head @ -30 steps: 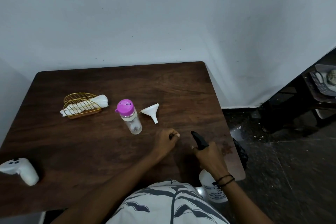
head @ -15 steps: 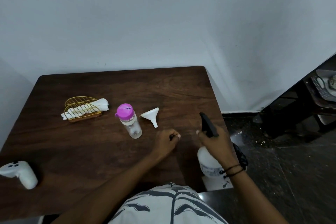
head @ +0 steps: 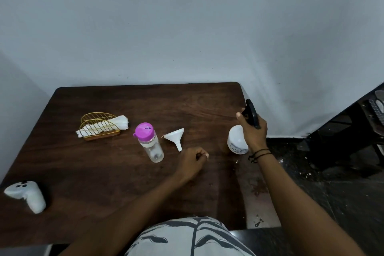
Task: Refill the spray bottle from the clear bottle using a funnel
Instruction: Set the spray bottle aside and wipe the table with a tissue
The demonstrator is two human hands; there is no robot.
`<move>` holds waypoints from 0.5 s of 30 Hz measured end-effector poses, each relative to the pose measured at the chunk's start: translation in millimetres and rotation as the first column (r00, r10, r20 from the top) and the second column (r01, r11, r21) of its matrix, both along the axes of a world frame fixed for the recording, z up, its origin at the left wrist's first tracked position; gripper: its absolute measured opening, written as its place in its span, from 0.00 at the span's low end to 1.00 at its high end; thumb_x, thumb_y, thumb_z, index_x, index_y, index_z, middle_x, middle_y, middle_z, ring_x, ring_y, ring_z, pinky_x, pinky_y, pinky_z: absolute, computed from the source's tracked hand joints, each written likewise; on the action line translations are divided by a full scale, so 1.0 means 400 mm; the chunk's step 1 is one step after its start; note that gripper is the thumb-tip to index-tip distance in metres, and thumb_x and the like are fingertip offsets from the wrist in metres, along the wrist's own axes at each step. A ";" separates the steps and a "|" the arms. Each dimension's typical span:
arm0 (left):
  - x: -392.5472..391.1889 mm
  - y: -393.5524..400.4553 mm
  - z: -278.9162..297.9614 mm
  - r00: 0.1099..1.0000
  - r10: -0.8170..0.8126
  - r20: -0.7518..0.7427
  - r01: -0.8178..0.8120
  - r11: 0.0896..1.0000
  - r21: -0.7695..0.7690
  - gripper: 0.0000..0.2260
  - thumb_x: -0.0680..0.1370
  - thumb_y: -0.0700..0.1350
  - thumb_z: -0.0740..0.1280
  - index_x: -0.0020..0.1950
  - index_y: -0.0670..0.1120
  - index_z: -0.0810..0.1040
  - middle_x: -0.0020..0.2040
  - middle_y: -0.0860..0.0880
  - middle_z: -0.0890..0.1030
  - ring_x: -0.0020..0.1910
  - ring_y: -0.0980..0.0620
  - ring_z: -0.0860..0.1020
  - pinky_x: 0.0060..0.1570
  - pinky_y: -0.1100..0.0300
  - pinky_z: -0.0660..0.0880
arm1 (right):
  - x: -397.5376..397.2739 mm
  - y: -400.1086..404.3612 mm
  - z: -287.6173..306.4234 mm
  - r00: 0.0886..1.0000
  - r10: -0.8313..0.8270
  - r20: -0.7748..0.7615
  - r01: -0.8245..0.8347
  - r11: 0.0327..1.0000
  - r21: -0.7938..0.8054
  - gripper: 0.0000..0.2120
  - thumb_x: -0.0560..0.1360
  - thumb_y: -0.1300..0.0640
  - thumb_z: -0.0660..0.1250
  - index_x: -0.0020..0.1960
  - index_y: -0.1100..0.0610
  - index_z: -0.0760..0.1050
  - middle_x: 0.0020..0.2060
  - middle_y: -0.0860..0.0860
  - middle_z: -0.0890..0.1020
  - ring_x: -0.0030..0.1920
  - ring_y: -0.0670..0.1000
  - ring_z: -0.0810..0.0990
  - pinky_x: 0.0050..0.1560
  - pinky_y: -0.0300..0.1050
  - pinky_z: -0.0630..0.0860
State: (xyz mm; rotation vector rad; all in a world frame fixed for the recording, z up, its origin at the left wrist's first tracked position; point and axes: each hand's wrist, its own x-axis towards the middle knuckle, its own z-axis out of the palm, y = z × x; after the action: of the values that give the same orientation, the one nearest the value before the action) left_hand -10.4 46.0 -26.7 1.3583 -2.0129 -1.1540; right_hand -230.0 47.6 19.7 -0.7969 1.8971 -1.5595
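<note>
Now we have the spray bottle (head: 238, 140) in our right hand (head: 254, 133), fingers wrapped tight around its black trigger head, the white body hanging below at the table's (head: 145, 100) right side; whether its base touches the wood we cannot tell. Our left hand (head: 192, 162) rests on the tabletop, curled loosely with nothing in it, just beside the spout of the funnel (head: 175, 137).

That funnel lies on its side, near the clear bottle (head: 150, 143), which stands upright with its pink cap on. We judge the spray bottle to be light, probably near empty, and the neck under the trigger is the sure place to hold while the head gets unscrewed. The funnel looks like thin stiff plastic, feather-light and easy to tip, so we would pinch it by the rim and seat the spout firmly. The clear bottle is smooth-sided and could be slippery; we would take it around the middle of the body, not by the cap.

Off to the left, a wire napkin holder (head: 99, 129) and a white controller (head: 29, 195) sit well apart from the work.
</note>
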 end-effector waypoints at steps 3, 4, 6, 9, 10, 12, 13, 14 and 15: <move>-0.001 -0.004 0.001 1.000 0.006 0.015 -0.006 1.000 0.002 0.06 0.77 0.44 0.70 0.42 0.46 0.84 0.39 0.54 0.84 0.38 0.60 0.79 0.40 0.68 0.72 | -0.001 -0.008 -0.023 1.000 0.013 0.012 -0.013 1.000 0.007 0.05 0.71 0.49 0.77 0.41 0.39 0.82 0.37 0.39 0.85 0.43 0.39 0.82 0.54 0.48 0.77; -0.002 -0.005 0.000 1.000 0.010 0.021 -0.010 1.000 0.004 0.06 0.77 0.44 0.70 0.43 0.45 0.84 0.39 0.54 0.85 0.39 0.59 0.80 0.41 0.66 0.73 | -0.002 -0.009 -0.030 1.000 0.021 0.011 -0.021 1.000 0.012 0.05 0.71 0.48 0.76 0.41 0.39 0.82 0.38 0.39 0.85 0.44 0.39 0.82 0.54 0.48 0.78; -0.003 -0.008 -0.001 0.999 0.016 0.032 -0.017 1.000 0.006 0.06 0.77 0.44 0.70 0.43 0.45 0.84 0.40 0.52 0.85 0.39 0.57 0.81 0.42 0.63 0.74 | -0.005 -0.011 -0.043 0.999 0.043 -0.010 -0.043 0.999 0.022 0.04 0.71 0.47 0.77 0.43 0.40 0.83 0.41 0.42 0.85 0.47 0.43 0.83 0.57 0.49 0.78; -0.003 -0.012 -0.002 0.999 0.026 0.040 -0.026 1.000 0.001 0.05 0.77 0.44 0.70 0.42 0.46 0.84 0.39 0.52 0.85 0.39 0.59 0.80 0.40 0.65 0.72 | -0.005 -0.011 -0.057 0.998 0.057 -0.024 -0.056 0.997 0.045 0.08 0.69 0.46 0.78 0.44 0.47 0.82 0.42 0.47 0.85 0.48 0.48 0.83 0.58 0.53 0.79; -0.002 -0.013 -0.003 0.999 0.029 0.044 -0.029 1.000 0.000 0.05 0.77 0.44 0.70 0.42 0.47 0.84 0.39 0.53 0.85 0.38 0.59 0.79 0.40 0.66 0.71 | -0.004 -0.009 -0.062 0.998 0.053 -0.021 -0.052 0.997 0.056 0.10 0.69 0.46 0.78 0.45 0.49 0.81 0.43 0.48 0.85 0.48 0.49 0.82 0.58 0.54 0.79; -0.003 -0.014 -0.003 0.998 0.032 0.058 -0.032 0.999 -0.004 0.05 0.77 0.44 0.71 0.41 0.47 0.83 0.38 0.55 0.83 0.36 0.61 0.78 0.39 0.67 0.70 | -0.003 -0.001 -0.071 0.998 0.054 -0.042 -0.050 0.994 0.094 0.16 0.68 0.47 0.79 0.51 0.50 0.79 0.48 0.47 0.83 0.53 0.50 0.81 0.61 0.54 0.77; -0.004 -0.015 -0.002 0.997 0.032 0.066 -0.032 0.999 -0.007 0.05 0.77 0.44 0.71 0.41 0.48 0.83 0.37 0.56 0.82 0.35 0.62 0.77 0.38 0.68 0.69 | -0.001 0.004 -0.073 0.996 0.064 -0.061 -0.056 0.991 0.123 0.21 0.68 0.46 0.79 0.56 0.50 0.77 0.53 0.47 0.82 0.56 0.50 0.79 0.62 0.53 0.76; -0.004 -0.016 -0.001 0.997 0.032 0.072 -0.031 0.999 -0.011 0.05 0.77 0.44 0.71 0.41 0.48 0.83 0.37 0.57 0.82 0.35 0.62 0.77 0.38 0.68 0.69 | 0.005 0.011 -0.075 0.995 0.069 -0.079 -0.057 0.987 0.150 0.27 0.68 0.46 0.79 0.62 0.50 0.74 0.59 0.48 0.79 0.60 0.50 0.77 0.63 0.51 0.74; -0.004 -0.016 0.002 0.997 0.031 0.076 -0.030 0.999 -0.015 0.05 0.77 0.44 0.70 0.41 0.48 0.83 0.37 0.56 0.83 0.36 0.62 0.77 0.38 0.67 0.69 | 0.013 0.019 -0.076 0.994 0.057 -0.093 -0.041 0.986 0.163 0.32 0.68 0.46 0.79 0.68 0.51 0.70 0.64 0.50 0.75 0.63 0.49 0.74 0.64 0.48 0.72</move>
State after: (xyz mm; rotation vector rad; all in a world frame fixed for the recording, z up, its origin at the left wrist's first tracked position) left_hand -12.2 39.4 -25.9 1.4422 -2.0413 -1.0882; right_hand -224.8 55.2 -10.8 -0.8545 2.0276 -1.3404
